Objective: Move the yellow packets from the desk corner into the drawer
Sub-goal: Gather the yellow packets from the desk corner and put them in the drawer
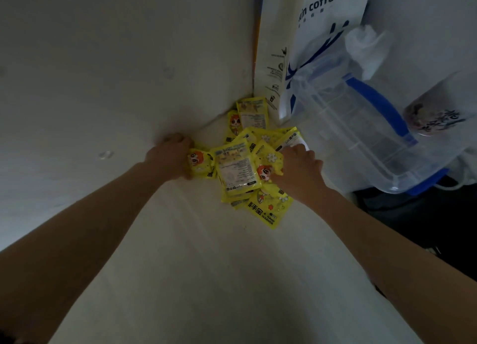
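Several yellow hand-warmer packets point(236, 166) lie heaped in the corner of the pale desk point(196, 266), some face up with a cartoon figure, some showing printed backs. My left hand point(169, 156) grips the leftmost packet point(200, 163) at the pile's left edge, fingers curled round it. My right hand point(300, 170) reaches into the right side of the heap, fingers curled over packets there; its fingertips are hidden among them. Two more packets point(251, 113) lean against the wall at the back. No drawer is in view.
A white paper coffee bag point(320, 33) stands against the wall behind the heap. A clear plastic box with blue handle point(361, 126) lies tilted at the right, close to my right hand. A white bag with a cartoon print point(436, 111) sits farther right. Dark floor shows beyond the desk's right edge.
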Tool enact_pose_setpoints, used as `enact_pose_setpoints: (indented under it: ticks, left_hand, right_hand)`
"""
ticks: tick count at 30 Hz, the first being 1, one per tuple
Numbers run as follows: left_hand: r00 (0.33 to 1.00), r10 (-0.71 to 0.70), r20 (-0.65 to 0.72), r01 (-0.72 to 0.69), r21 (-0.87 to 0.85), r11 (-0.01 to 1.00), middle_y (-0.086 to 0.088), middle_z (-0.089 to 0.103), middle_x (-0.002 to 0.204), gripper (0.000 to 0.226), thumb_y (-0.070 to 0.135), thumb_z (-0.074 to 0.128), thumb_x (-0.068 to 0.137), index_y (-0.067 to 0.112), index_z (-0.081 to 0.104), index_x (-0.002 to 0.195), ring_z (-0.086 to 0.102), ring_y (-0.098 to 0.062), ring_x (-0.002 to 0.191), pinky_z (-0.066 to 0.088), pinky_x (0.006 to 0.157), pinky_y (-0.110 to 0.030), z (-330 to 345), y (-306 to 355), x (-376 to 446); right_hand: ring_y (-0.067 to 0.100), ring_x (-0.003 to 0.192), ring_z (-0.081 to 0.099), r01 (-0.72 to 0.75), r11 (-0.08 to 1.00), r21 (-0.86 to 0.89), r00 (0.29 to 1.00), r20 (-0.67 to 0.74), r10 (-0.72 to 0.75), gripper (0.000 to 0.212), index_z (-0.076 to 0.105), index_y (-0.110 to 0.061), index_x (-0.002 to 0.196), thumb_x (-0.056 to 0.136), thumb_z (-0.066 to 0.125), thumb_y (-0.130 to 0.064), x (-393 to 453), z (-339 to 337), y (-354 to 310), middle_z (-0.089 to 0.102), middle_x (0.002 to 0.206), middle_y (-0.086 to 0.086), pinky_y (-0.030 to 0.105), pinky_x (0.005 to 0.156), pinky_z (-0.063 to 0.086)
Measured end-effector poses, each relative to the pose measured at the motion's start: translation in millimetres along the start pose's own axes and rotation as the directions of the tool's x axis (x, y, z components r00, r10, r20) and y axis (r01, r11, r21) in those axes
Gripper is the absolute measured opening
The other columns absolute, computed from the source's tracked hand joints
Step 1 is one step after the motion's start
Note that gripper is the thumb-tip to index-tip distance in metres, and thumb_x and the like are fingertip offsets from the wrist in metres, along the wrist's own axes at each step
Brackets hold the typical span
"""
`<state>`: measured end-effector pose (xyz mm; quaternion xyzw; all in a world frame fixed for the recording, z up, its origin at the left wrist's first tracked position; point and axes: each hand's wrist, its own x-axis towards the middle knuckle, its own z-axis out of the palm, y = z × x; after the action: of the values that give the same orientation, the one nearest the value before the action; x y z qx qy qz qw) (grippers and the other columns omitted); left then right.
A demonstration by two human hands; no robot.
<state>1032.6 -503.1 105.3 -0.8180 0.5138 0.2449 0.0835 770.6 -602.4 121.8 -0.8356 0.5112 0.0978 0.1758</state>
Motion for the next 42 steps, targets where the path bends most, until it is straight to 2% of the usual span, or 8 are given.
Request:
enact_pose_setpoints:
  ticks: [9, 15, 19, 28, 31, 33, 36, 42]
  left_hand:
    - [0.995, 0.09, 0.045, -0.097, 0.175, 0.98, -0.001, 0.025, 0.156, 0.101, 0.061, 0.068, 0.073, 0.026, 0.014, 0.152, 0.031, -0.035, 0.138, 0.041, 0.104, -0.047, 1.8, 6.9, 3.6]
    - [0.998, 0.065, 0.008, -0.064, 0.283, 0.957, -0.004, 0.044, 0.138, 0.087, 0.063, 0.069, 0.07, 0.025, 0.036, 0.141, 0.037, -0.036, 0.128, 0.04, 0.1, -0.042, 2.6, 16.3, -9.5]
    - [0.995, 0.078, -0.069, -0.05, 0.339, 0.94, -0.003, 0.055, 0.124, 0.078, 0.066, 0.068, 0.068, 0.018, 0.049, 0.127, 0.045, -0.028, 0.119, 0.039, 0.096, -0.038, 8.6, 12.9, -20.6]
    - [0.994, -0.109, 0.009, 0.11, -0.074, 0.991, -0.006, 0.063, 0.103, 0.049, 0.047, 0.08, 0.065, 0.022, 0.049, 0.093, 0.059, -0.025, 0.087, 0.044, 0.068, -0.031, 16.3, 3.1, -59.6]
    - [0.986, -0.16, 0.049, 0.167, -0.282, 0.945, -0.007, 0.062, 0.114, 0.065, 0.046, 0.085, 0.056, 0.018, 0.057, 0.108, 0.059, -0.027, 0.1, 0.048, 0.078, -0.034, 15.9, -0.7, -71.2]
    - [0.984, -0.171, 0.059, 0.179, -0.461, 0.869, -0.006, 0.066, 0.108, 0.074, 0.049, 0.085, 0.046, 0.014, 0.062, 0.108, 0.063, -0.028, 0.101, 0.051, 0.077, -0.033, 14.2, -0.5, -78.0]
    - [0.979, -0.192, 0.072, 0.182, -0.739, 0.648, -0.006, 0.072, 0.091, 0.044, 0.029, 0.09, 0.058, 0.016, 0.07, 0.095, 0.07, -0.025, 0.081, 0.057, 0.068, -0.033, 10.6, 6.0, -87.6]
    - [0.972, -0.228, 0.055, 0.146, -0.903, 0.405, 0.005, 0.075, 0.074, 0.016, 0.027, 0.083, 0.071, 0.022, 0.074, 0.083, 0.071, -0.01, 0.067, 0.056, 0.066, -0.029, 9.0, 22.7, -92.4]
  right_hand:
    - [0.04, 0.124, 0.042, -0.098, 0.986, 0.137, 0.988, 0.131, 0.08, 0.07, 0.04, -0.01, 0.132, 0.077, 0.073, -0.038, 6.2, 5.7, -7.2, 0.046, 0.131, 0.015, 0.061, 0.105, 0.032]
    - [0.033, 0.119, 0.052, -0.147, 0.956, 0.254, 0.975, 0.201, 0.097, 0.077, 0.05, -0.02, 0.126, 0.061, 0.077, -0.051, 2.6, 10.3, -1.9, 0.057, 0.125, 0.007, 0.053, 0.098, 0.043]
    - [0.029, 0.117, 0.054, -0.194, 0.935, 0.297, 0.966, 0.223, 0.129, 0.067, 0.045, -0.017, 0.129, 0.074, 0.076, -0.04, -11.2, 6.6, 0.3, 0.059, 0.122, 0.005, 0.052, 0.101, 0.041]
    - [0.029, 0.103, 0.059, -0.221, 0.909, 0.354, 0.971, 0.162, 0.174, 0.061, 0.046, -0.014, 0.116, 0.071, 0.076, -0.043, -36.7, 5.3, 12.0, 0.06, 0.106, 0.005, 0.05, 0.092, 0.048]
    - [0.03, 0.098, 0.061, -0.243, 0.895, 0.375, 0.968, 0.156, 0.197, 0.06, 0.045, -0.015, 0.115, 0.071, 0.076, -0.042, -44.7, 3.6, 17.4, 0.062, 0.105, 0.008, 0.049, 0.088, 0.051]
    - [0.027, 0.089, 0.06, -0.238, 0.885, 0.401, 0.97, 0.145, 0.195, 0.056, 0.045, -0.013, 0.114, 0.074, 0.076, -0.037, -48.1, 2.1, 19.6, 0.061, 0.102, 0.008, 0.046, 0.083, 0.053]
    - [0.021, 0.082, 0.054, -0.243, 0.852, 0.464, 0.969, 0.156, 0.191, 0.051, 0.045, -0.007, 0.119, 0.08, 0.073, -0.025, -50.2, -2.6, 22.8, 0.056, 0.097, 0.004, 0.031, 0.07, 0.047]
    - [0.014, 0.067, 0.056, -0.215, 0.764, 0.608, 0.971, 0.048, 0.235, 0.028, 0.054, -0.006, 0.11, 0.087, 0.064, -0.018, -55.1, -16.9, 17.7, 0.054, 0.088, 0.001, 0.017, 0.052, 0.041]
